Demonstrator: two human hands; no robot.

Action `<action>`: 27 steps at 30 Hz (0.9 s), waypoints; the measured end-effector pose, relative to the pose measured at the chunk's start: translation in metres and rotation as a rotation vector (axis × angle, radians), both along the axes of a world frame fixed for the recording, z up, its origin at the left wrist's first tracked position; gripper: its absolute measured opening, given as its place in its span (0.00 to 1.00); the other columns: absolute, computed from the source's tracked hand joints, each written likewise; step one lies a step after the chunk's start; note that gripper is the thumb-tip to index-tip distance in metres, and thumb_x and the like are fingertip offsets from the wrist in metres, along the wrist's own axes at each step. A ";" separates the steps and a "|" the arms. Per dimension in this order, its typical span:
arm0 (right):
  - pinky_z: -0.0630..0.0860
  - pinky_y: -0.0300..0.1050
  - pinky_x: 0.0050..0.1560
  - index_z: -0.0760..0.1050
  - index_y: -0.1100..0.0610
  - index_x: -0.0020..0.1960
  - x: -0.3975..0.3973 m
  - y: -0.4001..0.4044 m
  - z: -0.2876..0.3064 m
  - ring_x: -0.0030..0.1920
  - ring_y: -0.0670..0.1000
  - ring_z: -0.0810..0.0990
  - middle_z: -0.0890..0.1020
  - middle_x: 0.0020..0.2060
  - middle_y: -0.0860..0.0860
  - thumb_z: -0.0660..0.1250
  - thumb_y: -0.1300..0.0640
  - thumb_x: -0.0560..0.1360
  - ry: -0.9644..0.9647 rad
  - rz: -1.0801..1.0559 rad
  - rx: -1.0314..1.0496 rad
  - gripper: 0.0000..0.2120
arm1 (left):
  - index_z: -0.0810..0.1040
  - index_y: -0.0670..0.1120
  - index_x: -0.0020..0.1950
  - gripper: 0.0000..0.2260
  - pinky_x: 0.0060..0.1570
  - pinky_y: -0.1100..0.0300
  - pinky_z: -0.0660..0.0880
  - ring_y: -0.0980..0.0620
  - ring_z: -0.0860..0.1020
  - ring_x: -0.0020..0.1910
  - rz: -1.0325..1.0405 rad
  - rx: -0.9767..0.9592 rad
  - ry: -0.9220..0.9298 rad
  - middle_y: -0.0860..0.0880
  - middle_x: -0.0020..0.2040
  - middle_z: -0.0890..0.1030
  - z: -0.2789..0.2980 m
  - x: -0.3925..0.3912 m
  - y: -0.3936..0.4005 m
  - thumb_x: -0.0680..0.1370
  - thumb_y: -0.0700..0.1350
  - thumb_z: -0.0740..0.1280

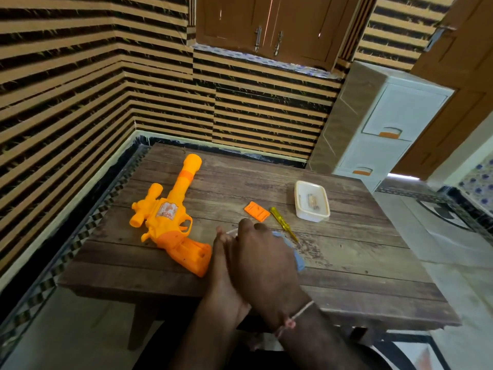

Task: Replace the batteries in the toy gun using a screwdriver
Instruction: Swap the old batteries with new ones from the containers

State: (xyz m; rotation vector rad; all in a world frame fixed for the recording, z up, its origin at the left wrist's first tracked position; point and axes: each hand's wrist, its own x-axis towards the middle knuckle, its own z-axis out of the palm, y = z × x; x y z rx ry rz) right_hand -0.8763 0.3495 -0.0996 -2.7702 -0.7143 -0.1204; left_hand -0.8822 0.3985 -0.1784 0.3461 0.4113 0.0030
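Hands (256, 260) just R of toy gun (170, 217)

hands (250, 260) blurred, grip unclear | blue item (298, 256) mostly hidden | tub (312, 200) contents indistinct

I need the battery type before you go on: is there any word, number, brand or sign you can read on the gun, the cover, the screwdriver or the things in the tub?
No text here can be read.
Toy gun: a sticker on its side, print too blurred to read.
Orange battery cover: no marking visible.
Yellow screwdriver: no lettering visible.
White tub: the small things inside are too small to tell, and any marks on them are unreadable.
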 end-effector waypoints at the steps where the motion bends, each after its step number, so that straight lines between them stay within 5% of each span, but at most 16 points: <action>1: 0.66 0.45 0.40 0.68 0.53 0.57 0.002 0.000 0.000 0.53 0.56 0.80 0.79 0.54 0.54 0.54 0.44 0.81 0.038 -0.004 -0.003 0.15 | 0.83 0.47 0.47 0.23 0.60 0.50 0.70 0.43 0.79 0.57 -0.016 -0.029 -0.009 0.40 0.53 0.83 -0.001 0.000 0.001 0.80 0.62 0.56; 4: 0.66 0.44 0.39 0.70 0.54 0.56 0.007 -0.010 0.002 0.51 0.58 0.80 0.81 0.51 0.55 0.59 0.53 0.79 0.093 0.022 0.025 0.09 | 0.79 0.45 0.42 0.18 0.43 0.56 0.76 0.45 0.81 0.42 -0.063 0.084 -0.011 0.41 0.42 0.81 0.002 0.004 0.009 0.79 0.57 0.60; 7: 0.72 0.46 0.37 0.75 0.55 0.49 0.019 -0.030 0.005 0.40 0.56 0.81 0.82 0.39 0.52 0.61 0.58 0.77 0.008 0.020 0.264 0.05 | 0.72 0.39 0.40 0.16 0.41 0.56 0.66 0.47 0.73 0.39 -0.059 0.190 -0.111 0.41 0.39 0.67 0.008 0.006 0.012 0.69 0.50 0.72; 10: 0.74 0.44 0.37 0.78 0.53 0.44 0.043 -0.062 -0.007 0.34 0.52 0.81 0.82 0.34 0.50 0.64 0.59 0.76 -0.045 -0.145 0.455 0.05 | 0.84 0.43 0.38 0.20 0.45 0.51 0.76 0.45 0.82 0.38 0.033 0.115 0.001 0.43 0.39 0.82 0.001 0.004 0.012 0.76 0.58 0.64; 12: 0.74 0.44 0.41 0.79 0.52 0.46 0.055 -0.079 -0.028 0.41 0.53 0.82 0.84 0.40 0.52 0.67 0.55 0.75 0.013 -0.219 0.275 0.03 | 0.84 0.47 0.45 0.21 0.48 0.47 0.77 0.46 0.83 0.39 0.067 0.089 0.025 0.45 0.41 0.85 -0.004 0.006 0.015 0.81 0.59 0.58; 16: 0.74 0.48 0.57 0.74 0.50 0.60 0.046 -0.084 -0.076 0.57 0.55 0.74 0.77 0.57 0.52 0.63 0.40 0.73 0.127 -0.159 -0.249 0.20 | 0.82 0.47 0.43 0.19 0.39 0.50 0.79 0.47 0.83 0.34 0.069 0.102 0.041 0.45 0.38 0.84 -0.005 0.008 0.018 0.81 0.58 0.58; 21: 0.74 0.49 0.54 0.73 0.52 0.56 0.042 -0.074 -0.088 0.55 0.57 0.75 0.78 0.55 0.53 0.58 0.46 0.77 0.002 -0.125 -0.326 0.14 | 0.83 0.47 0.43 0.20 0.44 0.49 0.77 0.47 0.84 0.35 0.077 0.088 0.040 0.45 0.39 0.84 -0.003 0.005 0.019 0.82 0.58 0.58; 23: 0.75 0.49 0.48 0.72 0.54 0.54 0.042 -0.071 -0.078 0.51 0.58 0.79 0.80 0.51 0.54 0.58 0.53 0.78 -0.035 -0.196 -0.207 0.08 | 0.82 0.47 0.46 0.19 0.45 0.49 0.78 0.46 0.83 0.37 0.083 0.104 0.063 0.45 0.40 0.84 -0.004 0.005 0.020 0.82 0.58 0.58; 27: 0.73 0.49 0.38 0.74 0.56 0.47 0.041 -0.082 -0.037 0.39 0.60 0.81 0.81 0.36 0.54 0.56 0.58 0.80 -0.151 -0.397 0.493 0.09 | 0.79 0.48 0.43 0.15 0.44 0.50 0.78 0.48 0.80 0.37 0.109 0.126 0.007 0.47 0.39 0.80 -0.007 0.008 0.021 0.80 0.56 0.59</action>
